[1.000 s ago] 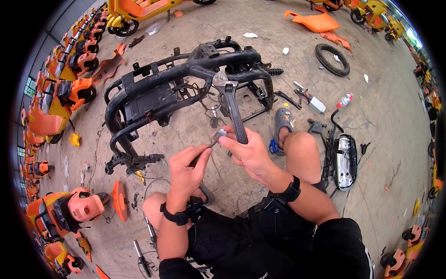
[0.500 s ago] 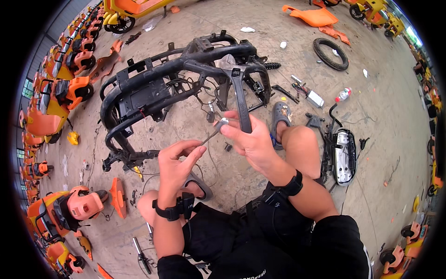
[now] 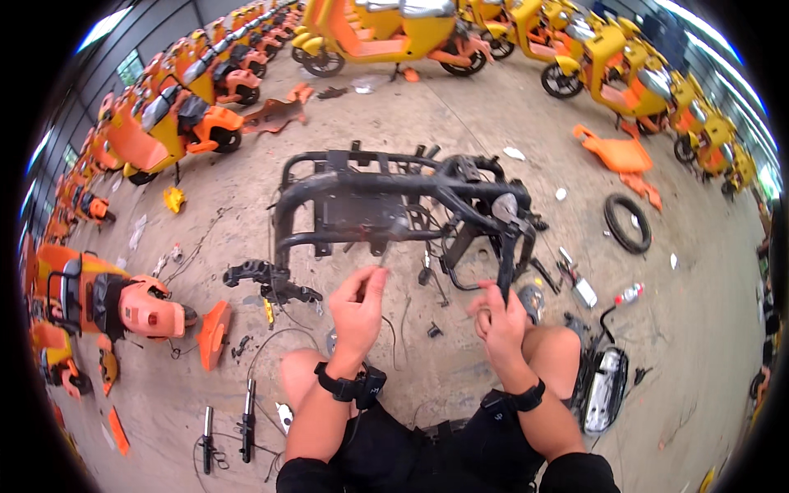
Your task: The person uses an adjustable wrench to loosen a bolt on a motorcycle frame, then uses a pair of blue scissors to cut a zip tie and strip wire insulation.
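Note:
My left hand [image 3: 359,308] is closed in a pinch on a thin metal rod [image 3: 385,256] that points up toward the scooter frame. Motion blurs the rod's far end, so its shape is unclear. My right hand [image 3: 500,322] is wrapped around the handle of a large adjustable wrench [image 3: 505,246], its jaw end up and away from me. Beyond both hands, the bare black scooter frame [image 3: 329,182] lies on the concrete floor, cables hanging from its right part. In this view the wrench overlaps the frame's right end; I cannot tell whether they touch.
A loose tyre [image 3: 627,223], an orange panel [image 3: 615,150] and a bottle [image 3: 629,294] lie to the right. Two shock-like tubes [image 3: 248,419] are at the lower left. Parked yellow-orange scooters [image 3: 386,37] line the back and left. Cables and small parts litter the floor.
My hands have moved apart; the right one no longer touches the rod, while the left keeps it. The wrench has shifted right. The view has tilted up, showing more parked scooters.

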Motion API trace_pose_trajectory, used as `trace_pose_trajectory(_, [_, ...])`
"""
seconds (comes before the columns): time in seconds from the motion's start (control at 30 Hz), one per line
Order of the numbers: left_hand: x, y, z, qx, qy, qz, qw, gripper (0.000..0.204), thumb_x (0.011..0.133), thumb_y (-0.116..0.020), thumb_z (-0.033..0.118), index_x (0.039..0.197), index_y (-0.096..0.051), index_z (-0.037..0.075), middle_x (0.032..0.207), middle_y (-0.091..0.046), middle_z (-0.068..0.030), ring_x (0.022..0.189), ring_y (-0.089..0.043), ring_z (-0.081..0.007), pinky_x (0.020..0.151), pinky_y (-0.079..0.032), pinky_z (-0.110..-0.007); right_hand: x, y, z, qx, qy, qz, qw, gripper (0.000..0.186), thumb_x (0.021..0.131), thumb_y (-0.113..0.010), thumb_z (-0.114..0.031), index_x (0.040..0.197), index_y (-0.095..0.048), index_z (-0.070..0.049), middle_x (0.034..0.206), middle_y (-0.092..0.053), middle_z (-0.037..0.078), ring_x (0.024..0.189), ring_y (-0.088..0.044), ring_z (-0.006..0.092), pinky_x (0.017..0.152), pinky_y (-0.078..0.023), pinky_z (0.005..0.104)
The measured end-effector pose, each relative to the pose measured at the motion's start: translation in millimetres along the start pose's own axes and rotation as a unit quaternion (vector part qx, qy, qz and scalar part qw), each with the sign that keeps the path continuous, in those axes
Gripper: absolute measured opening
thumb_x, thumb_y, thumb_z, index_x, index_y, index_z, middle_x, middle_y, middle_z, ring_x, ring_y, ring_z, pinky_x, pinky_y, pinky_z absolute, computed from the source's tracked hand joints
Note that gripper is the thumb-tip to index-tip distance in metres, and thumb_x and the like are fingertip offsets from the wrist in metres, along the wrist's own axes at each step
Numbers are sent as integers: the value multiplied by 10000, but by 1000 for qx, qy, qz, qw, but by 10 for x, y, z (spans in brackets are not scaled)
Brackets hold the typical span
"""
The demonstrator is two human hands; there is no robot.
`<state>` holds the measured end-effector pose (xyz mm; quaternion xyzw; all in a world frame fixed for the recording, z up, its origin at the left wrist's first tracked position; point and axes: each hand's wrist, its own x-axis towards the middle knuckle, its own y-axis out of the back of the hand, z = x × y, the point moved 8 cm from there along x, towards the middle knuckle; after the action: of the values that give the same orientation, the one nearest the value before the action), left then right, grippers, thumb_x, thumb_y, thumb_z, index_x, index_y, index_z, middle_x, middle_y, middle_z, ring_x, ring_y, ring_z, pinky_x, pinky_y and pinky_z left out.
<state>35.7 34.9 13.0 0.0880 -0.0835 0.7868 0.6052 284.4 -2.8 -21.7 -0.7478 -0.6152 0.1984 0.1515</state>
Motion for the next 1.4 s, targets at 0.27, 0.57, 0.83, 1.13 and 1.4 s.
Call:
trace_pose_trajectory(0.27, [279,444,-315,-87,125,57,987,250,952,-636,230,926,-672,-16,569,-418,77,443,-323,-8,410,-238,-204,-125,-250,148,-97,38,-85,991,328,1049,-406,-283,1090,-566,0,606,-411,-27,467,-334,37,415,-260,202])
trace_pose_trajectory(0.57, [411,533,-256,-35,77,68,994,275,929,-666,240,864,-717,-22,587,-435,102,525,-313,-1,469,-218,-215,-105,-1120,-616,-314,213,-140,915,300,1024,-488,-258,1083,-618,5,657,-450,-47,579,-361,23,513,-283,213])
trace_pose_trajectory(0.83, [513,434,-83,1,34,56,998,271,923,-671,223,849,-715,-34,583,-415,102,547,-310,-5,482,-219,-223,-9,-1466,-575,-367,274,-86,885,235,1011,-498,-217,1075,-605,-19,599,-505,22,546,-482,114,520,-364,282])
trace_pose_trajectory(1.13, [481,454,-30,40,30,43,998,283,929,-655,213,893,-695,-64,578,-475,68,552,-361,-14,479,-272,-234,78,-1391,-310,-459,167,-100,867,252,1002,-496,-222,1097,-619,-23,655,-568,117,577,-558,217,557,-422,341])
trace_pose_trajectory(1.4, [545,360,-37,66,45,16,997,296,938,-632,236,920,-691,-54,584,-525,20,550,-417,-38,498,-327,-244,-143,-1503,-848,-303,322,-72,894,260,1022,-474,-221,1129,-599,-19,688,-508,-22,612,-446,50,540,-368,230])
